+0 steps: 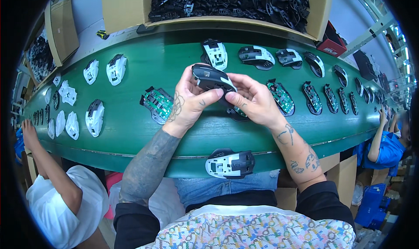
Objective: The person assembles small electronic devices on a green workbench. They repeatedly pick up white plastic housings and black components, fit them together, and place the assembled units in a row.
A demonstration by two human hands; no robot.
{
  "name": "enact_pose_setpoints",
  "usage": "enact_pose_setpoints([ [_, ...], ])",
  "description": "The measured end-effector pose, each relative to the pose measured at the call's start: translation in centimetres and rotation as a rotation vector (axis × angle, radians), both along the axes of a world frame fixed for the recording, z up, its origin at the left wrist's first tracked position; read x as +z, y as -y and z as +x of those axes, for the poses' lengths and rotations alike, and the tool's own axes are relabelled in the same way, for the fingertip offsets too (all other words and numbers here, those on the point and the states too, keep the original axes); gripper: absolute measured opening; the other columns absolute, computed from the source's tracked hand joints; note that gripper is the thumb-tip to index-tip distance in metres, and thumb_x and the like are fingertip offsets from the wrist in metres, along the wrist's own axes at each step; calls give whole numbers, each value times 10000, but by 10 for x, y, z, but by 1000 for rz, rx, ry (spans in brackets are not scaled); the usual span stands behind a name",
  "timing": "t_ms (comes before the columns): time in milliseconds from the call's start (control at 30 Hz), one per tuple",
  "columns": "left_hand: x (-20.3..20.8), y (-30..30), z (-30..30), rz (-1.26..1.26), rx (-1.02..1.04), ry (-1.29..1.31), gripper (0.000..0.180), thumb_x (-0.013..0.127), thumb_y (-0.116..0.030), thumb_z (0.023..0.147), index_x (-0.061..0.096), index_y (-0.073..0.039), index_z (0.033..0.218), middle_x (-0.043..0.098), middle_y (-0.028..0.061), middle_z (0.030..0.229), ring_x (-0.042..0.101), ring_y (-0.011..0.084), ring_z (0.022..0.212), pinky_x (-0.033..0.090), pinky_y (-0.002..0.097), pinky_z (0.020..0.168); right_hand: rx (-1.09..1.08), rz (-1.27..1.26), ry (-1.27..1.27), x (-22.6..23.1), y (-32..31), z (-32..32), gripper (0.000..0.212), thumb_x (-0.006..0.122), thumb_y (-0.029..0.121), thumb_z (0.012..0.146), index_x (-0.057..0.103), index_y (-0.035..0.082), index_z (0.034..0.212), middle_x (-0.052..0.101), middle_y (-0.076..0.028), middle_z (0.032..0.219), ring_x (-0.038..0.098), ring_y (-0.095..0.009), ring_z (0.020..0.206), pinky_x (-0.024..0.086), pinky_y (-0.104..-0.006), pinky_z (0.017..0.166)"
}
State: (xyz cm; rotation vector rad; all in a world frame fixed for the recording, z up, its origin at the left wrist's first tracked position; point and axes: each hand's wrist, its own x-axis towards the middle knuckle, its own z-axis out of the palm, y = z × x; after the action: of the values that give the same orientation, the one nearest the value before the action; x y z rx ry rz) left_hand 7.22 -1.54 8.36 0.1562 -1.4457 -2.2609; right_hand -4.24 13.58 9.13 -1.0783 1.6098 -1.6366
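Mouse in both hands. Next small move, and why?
I'd probably tip the black-and-white mouse to show its underside. The left hand and right hand both grip it, thumbs on its near side, and its underside is hidden: I can't tell whether a board sits inside, like the exposed green circuit board on the green work surface.

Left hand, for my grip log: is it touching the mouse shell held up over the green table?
Touching: the head view shows the left hand with its thumb against the near side of the mouse shell.
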Motion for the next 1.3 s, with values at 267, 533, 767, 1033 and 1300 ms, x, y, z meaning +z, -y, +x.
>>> enact_pose_setpoints([
  [267,0,0,-5,49,10,18,479,681,-243,855,459,-23,1217,596,72,1081,571,156,1028,440,311,940,-24,-32,142,1,3,-1,477,716,176,839,514,-25,1222,621,-111,1106,606,-144,958,493,-278,841],
  [533,17,39,-7,336,-18,-86,391,379,-333,1005,521,-30,1206,599,106,1193,572,188,1095,437,362,950,-120,-131,-54,3,6,10,530,719,200,832,498,-14,1263,609,-133,1148,595,-174,1015,492,-297,867],
  [767,-15,163,11,-875,882,562,580,554,-443,902,505,37,1224,483,237,1293,490,339,1178,365,370,1006,-209,-28,-314,1,1,1,314,701,145,820,622,-1,1086,645,-111,1026,630,-173,923,511,-283,811],
  [1033,-23,225,56,-1349,770,1172,722,709,-537,708,562,2,1166,550,256,1173,513,399,1119,412,416,972,-430,-141,-780,15,28,-30,90,638,81,814,656,41,893,654,-118,960,643,-265,889,512,-323,764],
  [1300,17,117,16,37,385,95,447,568,-292,910,504,-1,1243,627,108,1109,624,218,977,493,355,875,-301,484,-1306,46,111,-156,671,468,558,888,492,47,1322,484,-191,1349,428,-333,1274,349,-403,1056],
])
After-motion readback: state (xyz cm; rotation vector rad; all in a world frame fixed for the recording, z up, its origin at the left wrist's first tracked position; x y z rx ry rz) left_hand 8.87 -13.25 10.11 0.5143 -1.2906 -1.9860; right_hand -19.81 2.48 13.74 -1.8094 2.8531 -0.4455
